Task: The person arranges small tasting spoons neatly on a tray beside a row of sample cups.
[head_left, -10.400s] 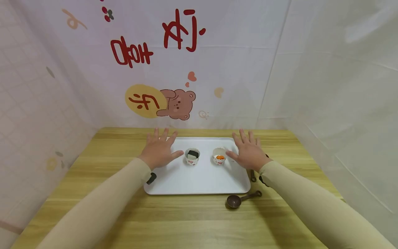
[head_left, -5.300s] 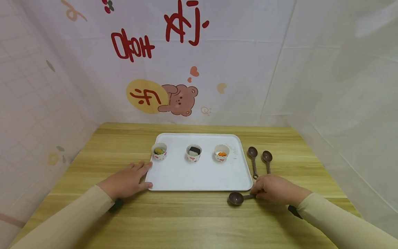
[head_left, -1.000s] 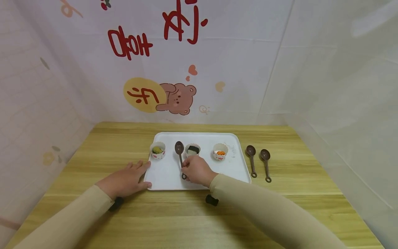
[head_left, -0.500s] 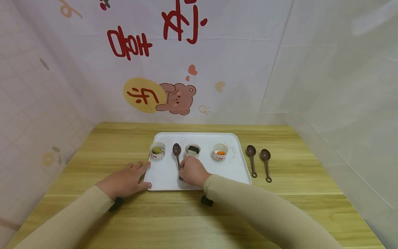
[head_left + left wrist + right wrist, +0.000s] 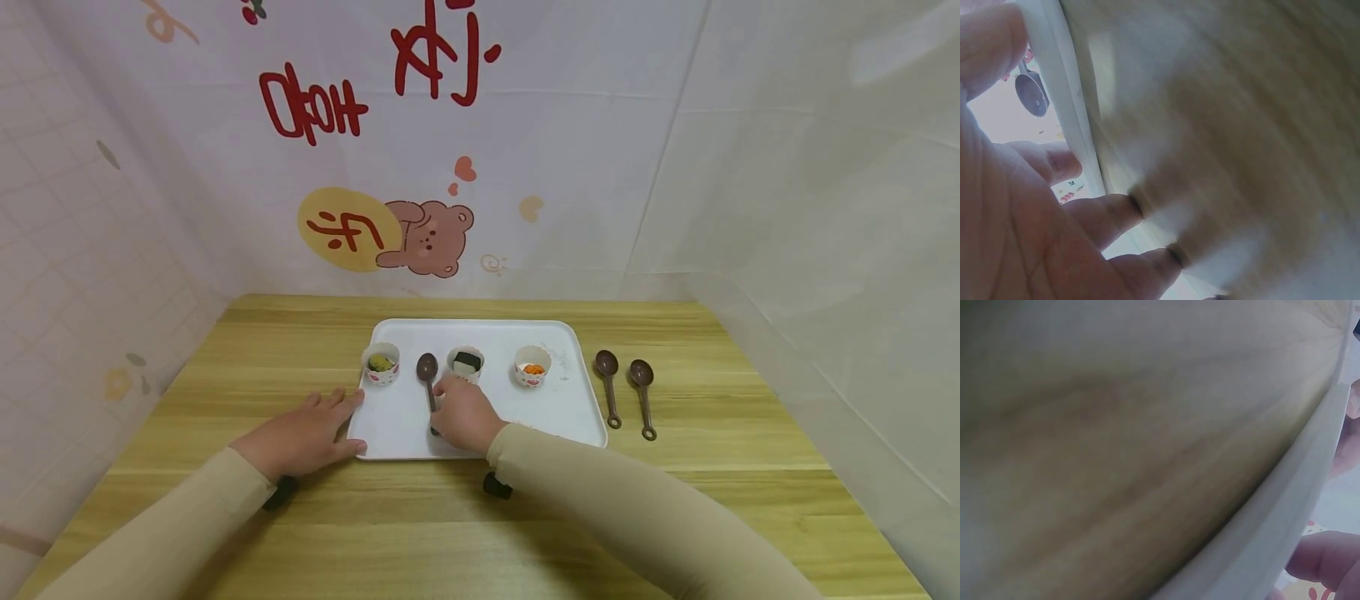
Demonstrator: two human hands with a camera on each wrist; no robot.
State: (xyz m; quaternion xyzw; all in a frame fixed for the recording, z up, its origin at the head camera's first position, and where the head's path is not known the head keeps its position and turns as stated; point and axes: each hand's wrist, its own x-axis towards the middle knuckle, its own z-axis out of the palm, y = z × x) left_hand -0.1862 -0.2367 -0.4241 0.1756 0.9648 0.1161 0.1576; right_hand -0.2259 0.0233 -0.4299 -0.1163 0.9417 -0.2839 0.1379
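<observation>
The white tray [image 5: 495, 337] lies on the wooden table [image 5: 427, 533], and on its left half, between the left cup [image 5: 382, 377] and the middle cup [image 5: 477, 375], is a brown spoon [image 5: 427, 367], its bowl toward the tray's far edge. The right hand [image 5: 467, 414], over the tray's near part, pinches the spoon's handle between curled fingers; whether the spoon touches the tray is hard to tell. At the tray's left edge the left hand [image 5: 303, 437] rests with fingers spread and relaxed, touching the rim and gripping nothing. The right cup [image 5: 530, 381], holding something orange, stands toward the tray's right side. Just beyond the tray's right edge lie two more brown spoons [image 5: 607, 364].
</observation>
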